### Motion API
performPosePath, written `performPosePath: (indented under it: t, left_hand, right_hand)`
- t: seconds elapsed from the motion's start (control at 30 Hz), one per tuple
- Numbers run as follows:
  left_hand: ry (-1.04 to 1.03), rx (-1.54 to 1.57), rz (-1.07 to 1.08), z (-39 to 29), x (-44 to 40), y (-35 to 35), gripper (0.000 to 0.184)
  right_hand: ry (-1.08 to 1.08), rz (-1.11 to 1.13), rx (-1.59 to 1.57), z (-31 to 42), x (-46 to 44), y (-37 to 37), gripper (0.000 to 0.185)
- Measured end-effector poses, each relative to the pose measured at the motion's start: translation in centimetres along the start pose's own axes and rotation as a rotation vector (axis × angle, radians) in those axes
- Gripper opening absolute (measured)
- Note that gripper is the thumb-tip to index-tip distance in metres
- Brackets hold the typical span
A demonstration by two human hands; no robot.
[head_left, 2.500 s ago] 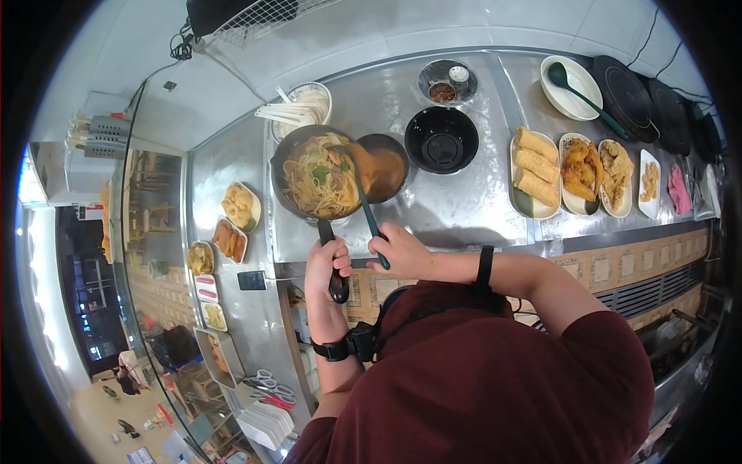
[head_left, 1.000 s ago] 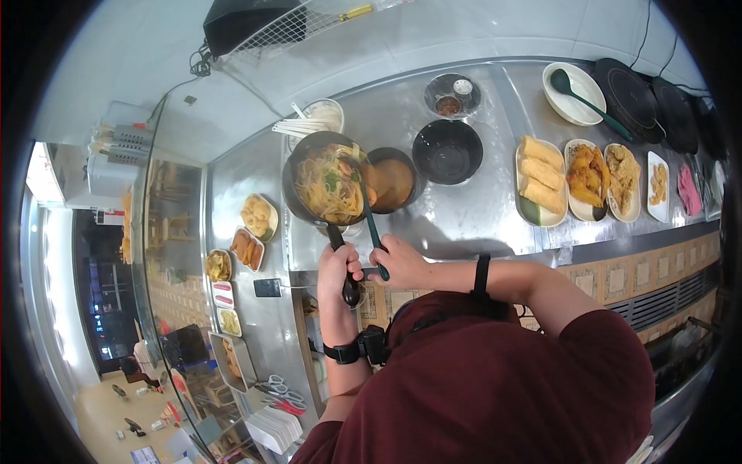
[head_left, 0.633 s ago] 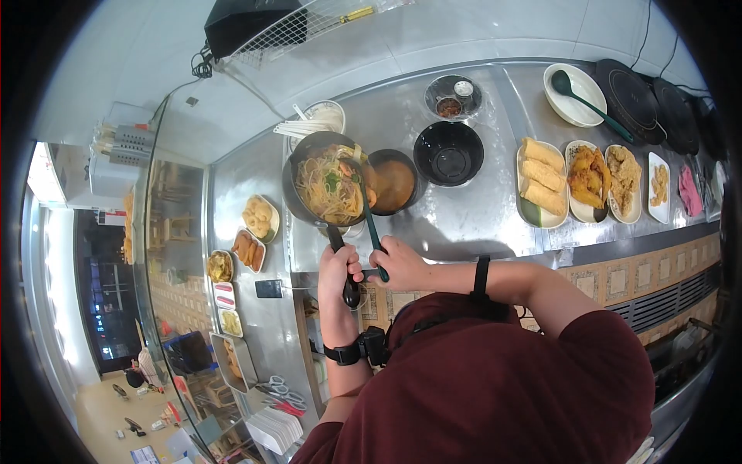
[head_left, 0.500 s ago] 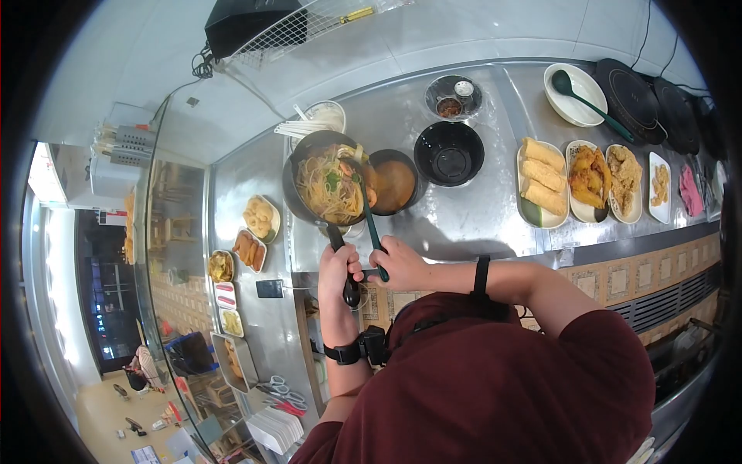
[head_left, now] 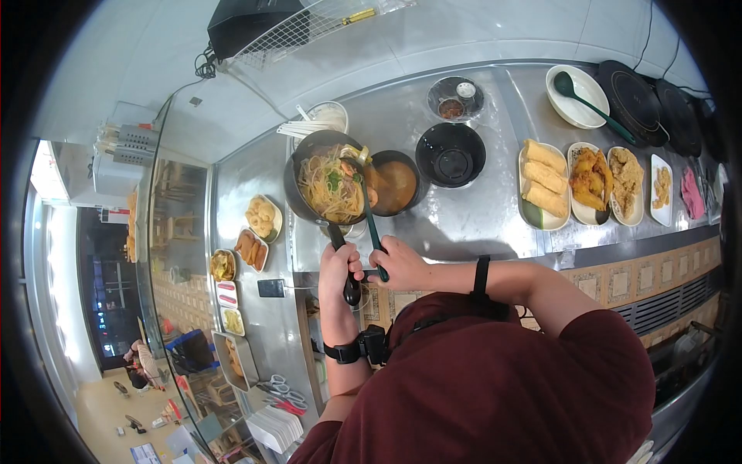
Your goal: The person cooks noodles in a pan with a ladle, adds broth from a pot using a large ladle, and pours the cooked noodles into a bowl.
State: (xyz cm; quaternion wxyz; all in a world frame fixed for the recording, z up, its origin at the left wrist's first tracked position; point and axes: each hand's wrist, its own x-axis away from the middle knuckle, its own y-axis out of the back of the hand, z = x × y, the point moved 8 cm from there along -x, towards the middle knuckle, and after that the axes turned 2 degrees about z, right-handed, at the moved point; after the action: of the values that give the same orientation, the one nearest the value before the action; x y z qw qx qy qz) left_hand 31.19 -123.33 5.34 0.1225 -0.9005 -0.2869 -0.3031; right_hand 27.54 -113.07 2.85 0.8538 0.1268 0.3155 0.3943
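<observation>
My left hand [head_left: 337, 267] is wrapped round the black handle of a pan [head_left: 297, 193] with noodles, greens and other food in it. The pan is tilted towards a black bowl [head_left: 396, 183] of orange-brown broth at its right. My right hand [head_left: 400, 264] grips a dark green utensil [head_left: 372, 232], whose far end lies at the pan's right edge among the food. Right of the broth bowl stands another black bowl [head_left: 450, 155] with nothing visible in it. Behind the pan is a white bowl [head_left: 332, 116] beside white spoons [head_left: 305, 127].
On the metal counter [head_left: 495, 224], plates of rolls [head_left: 544, 179] and fried food [head_left: 590, 179] stand at the right, near a white bowl [head_left: 578, 97] with a green ladle. Small dishes [head_left: 251, 250], a phone [head_left: 271, 288] and scissors [head_left: 277, 386] lie left. A person [head_left: 144, 363] is beyond the glass.
Since the earliest frame, the view has shifted, and the noodles have gathered nearer the pan's right edge. Both hands keep their holds. In the last second the pan and utensil hardly move.
</observation>
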Motion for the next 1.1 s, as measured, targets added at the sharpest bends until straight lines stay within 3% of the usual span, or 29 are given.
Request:
performPosePath:
  t: [0.5,0.6,0.7,0.77,0.83,0.87,1.0,1.1]
  left_hand:
    - [0.016,0.006,-0.015,-0.1,-0.1,0.2,0.012]
    - [0.059,0.131,0.044,0.1,-0.4,1.0,0.012]
    - [0.264,0.505,0.267,1.5,-0.8,1.7,0.018]
    - [0.265,0.767,0.356,1.4,-0.3,2.0,0.007]
    - [0.266,0.952,0.406,1.3,0.3,2.3,0.01]
    - [0.261,1.032,0.449,1.3,0.5,2.5,0.02]
    - [0.282,1.159,0.555,1.8,2.3,2.3,0.02]
    - [0.289,1.149,0.619,2.2,3.3,2.0,0.019]
  right_hand:
    - [0.022,-0.018,-0.011,0.1,-0.1,0.1,0.032]
    - [0.065,-0.006,0.025,1.0,-0.8,1.4,0.029]
    - [0.077,0.053,0.127,1.7,-1.6,2.8,0.025]
    - [0.066,0.098,0.171,1.5,-1.8,3.8,0.024]
    - [0.054,0.136,0.174,1.2,-2.1,5.6,0.026]
    - [-0.017,0.204,0.113,0.8,-2.2,6.5,0.03]
    - [-0.107,0.34,-0.066,-0.6,-2.0,9.3,0.037]
    - [-0.279,0.075,-0.052,-3.7,-1.9,11.9,0.04]
